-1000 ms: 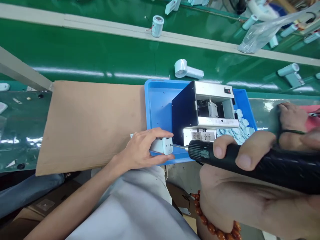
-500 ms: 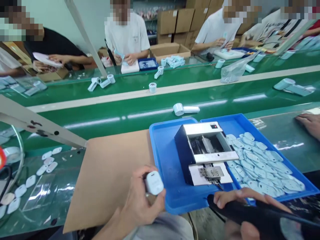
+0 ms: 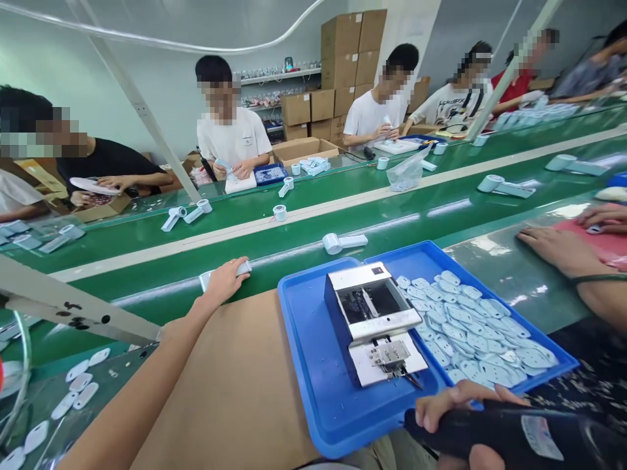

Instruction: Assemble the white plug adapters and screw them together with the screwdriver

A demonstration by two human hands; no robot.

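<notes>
My left hand (image 3: pixel 225 282) reaches out to the near edge of the green conveyor belt. Its fingers are wrapped over a light-blue plastic housing (image 3: pixel 243 267), whose ends show on either side of the hand. In my right hand (image 3: pixel 465 398), at the lower right, is a black electric screwdriver (image 3: pixel 490 431), its tip pointing left. A screw feeder (image 3: pixel 372 320) with a dark open window stands in a blue tray (image 3: pixel 304 365), just beyond the screwdriver. Light-blue flat covers (image 3: pixel 470 326) are heaped in the second blue tray beside it.
A cardboard sheet (image 3: pixel 235 385) lies left of the trays. Loose covers (image 3: pixel 78 391) sit on the left bench. A housing with a round head (image 3: pixel 333 243) rests on the conveyor belt (image 3: pixel 274 245). Co-workers sit across, and another person's hands (image 3: pixel 563 248) are at the right.
My left hand has moved from near my lap out to the belt with the light-blue housing. My right hand still holds the screwdriver. The camera view has tilted up.
</notes>
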